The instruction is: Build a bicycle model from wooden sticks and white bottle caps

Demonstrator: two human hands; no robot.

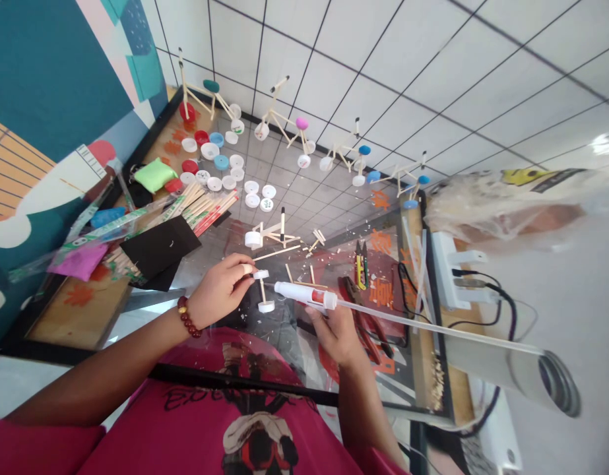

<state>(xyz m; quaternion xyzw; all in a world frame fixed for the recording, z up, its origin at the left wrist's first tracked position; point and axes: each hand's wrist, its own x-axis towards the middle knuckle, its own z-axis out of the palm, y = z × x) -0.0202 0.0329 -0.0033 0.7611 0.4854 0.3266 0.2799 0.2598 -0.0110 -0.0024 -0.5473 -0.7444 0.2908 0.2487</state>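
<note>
Two bare hands work above a glass-topped table [71,316]. The left hand [219,290], with a red bead bracelet [189,316] at the wrist, holds a small model [261,290] of white bottle caps on wooden sticks, its grip pinching the model's upper end. The right hand [336,333] has its grip wrapped around a white tube [304,295], probably a glue pen, though the view leaves that uncertain. The tube's tip sits just beside the model.

A long thin rod [433,328] runs from the tube toward a blurred grey cylinder [542,376] and passes above red pliers [363,323]. Yellow-handled snips [361,264] lie near those pliers, and a power strip [450,274] sits farther right. A half-built model [269,234] lies just beyond the hands.

Loose caps [220,158], bundled sticks [200,204], black card [160,247], a green sponge [154,175] and a pink sponge [79,260] spread across the left side. Four finished models [279,112] stand along the far edge. A plastic bag [502,204] hangs across the upper right, and a red shirt [225,435] fills the bottom of the view.
</note>
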